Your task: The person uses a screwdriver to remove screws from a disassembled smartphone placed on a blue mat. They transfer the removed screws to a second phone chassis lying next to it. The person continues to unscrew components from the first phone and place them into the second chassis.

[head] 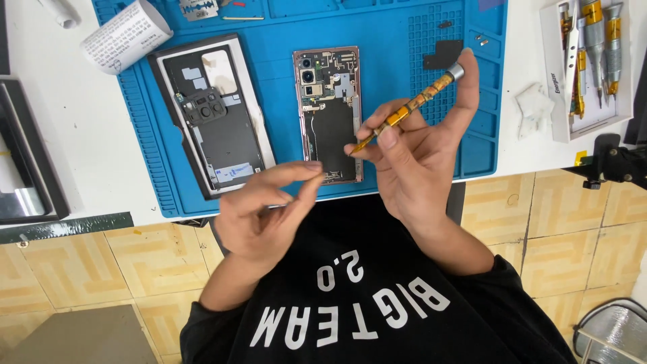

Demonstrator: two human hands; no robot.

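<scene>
1. White tabletop (pixel 67 135) carries a blue silicone repair mat (pixel 397 61), centre frame
2. Opened rose-framed phone body (pixel 328 114) lies mid-mat
3. Right hand (pixel 418 155) fingers grip a yellow-handled precision screwdriver (pixel 408 111); keeping it vertical over screws seems wise
4. Left hand (pixel 266 209) fingers pinch together, contents unclear

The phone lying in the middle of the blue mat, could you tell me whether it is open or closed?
Open: the phone shows bare internals, and its back cover lies apart on the blue mat.
</scene>
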